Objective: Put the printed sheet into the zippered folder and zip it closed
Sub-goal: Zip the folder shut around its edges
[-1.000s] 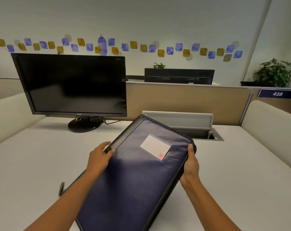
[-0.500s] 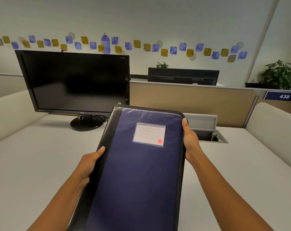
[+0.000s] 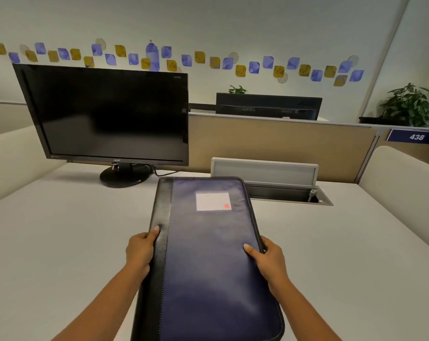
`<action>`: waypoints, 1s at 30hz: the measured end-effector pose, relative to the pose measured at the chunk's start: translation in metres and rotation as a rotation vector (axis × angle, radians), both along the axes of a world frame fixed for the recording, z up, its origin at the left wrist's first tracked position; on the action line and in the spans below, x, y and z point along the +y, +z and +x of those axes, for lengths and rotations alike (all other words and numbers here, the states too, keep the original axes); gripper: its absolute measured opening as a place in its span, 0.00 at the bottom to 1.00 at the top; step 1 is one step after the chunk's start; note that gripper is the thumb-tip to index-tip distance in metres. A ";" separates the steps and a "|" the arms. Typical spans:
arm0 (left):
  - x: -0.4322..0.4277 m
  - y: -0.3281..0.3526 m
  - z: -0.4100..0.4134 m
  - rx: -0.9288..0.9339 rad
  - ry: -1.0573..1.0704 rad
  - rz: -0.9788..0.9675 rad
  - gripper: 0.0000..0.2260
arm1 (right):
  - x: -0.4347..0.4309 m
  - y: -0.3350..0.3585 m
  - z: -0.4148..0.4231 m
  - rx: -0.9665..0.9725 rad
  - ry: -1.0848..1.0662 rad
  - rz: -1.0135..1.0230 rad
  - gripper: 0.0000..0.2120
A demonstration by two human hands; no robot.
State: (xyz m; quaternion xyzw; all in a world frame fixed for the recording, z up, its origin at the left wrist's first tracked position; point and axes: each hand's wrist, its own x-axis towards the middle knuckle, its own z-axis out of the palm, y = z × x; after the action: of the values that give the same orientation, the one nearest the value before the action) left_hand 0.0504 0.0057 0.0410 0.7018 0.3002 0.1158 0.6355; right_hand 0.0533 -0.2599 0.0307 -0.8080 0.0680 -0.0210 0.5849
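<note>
**Folder Handling: Two-Hand Hold Over the Tabletop**

The dark blue fabric zippered folder with a black leather-look spine strip lies lengthwise from 6 o'clock toward 12 o'clock at the centre of the pale grey tabletop. Whether its far end rests on the surface cannot be told. The cover is shut; the printed sheet is not in view.

The left hand is clamped on the spine edge at 9 o'clock, thumb on top of the black strip. The right hand is clamped on the zipper edge at 3 o'clock, thumb on the blue cover.

Handling judgement: the folder appears padded, moderately stiff and light, and likely flexes if held by one corner. The fabric should offer good friction. Support both long edges near mid-length. To work the zipper, steady the spine side and take the pull, which is not visible here.

A black flat-panel monitor stands at 11 o'clock, well apart.
</note>
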 end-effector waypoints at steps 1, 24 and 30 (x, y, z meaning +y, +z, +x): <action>-0.003 -0.005 0.000 -0.004 -0.024 0.070 0.15 | -0.002 -0.004 -0.001 0.012 -0.021 -0.008 0.18; -0.008 -0.043 0.003 0.210 -0.285 0.737 0.15 | 0.022 -0.031 -0.011 -0.021 -0.191 -0.280 0.18; -0.022 -0.056 -0.025 0.200 -0.434 0.848 0.29 | 0.025 -0.035 -0.015 -0.024 -0.193 -0.437 0.20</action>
State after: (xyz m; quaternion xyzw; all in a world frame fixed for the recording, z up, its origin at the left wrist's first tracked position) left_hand 0.0256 -0.0160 -0.0146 0.9530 0.1332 0.0247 0.2711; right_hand 0.0381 -0.2348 -0.0043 -0.9048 0.1318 -0.1004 0.3923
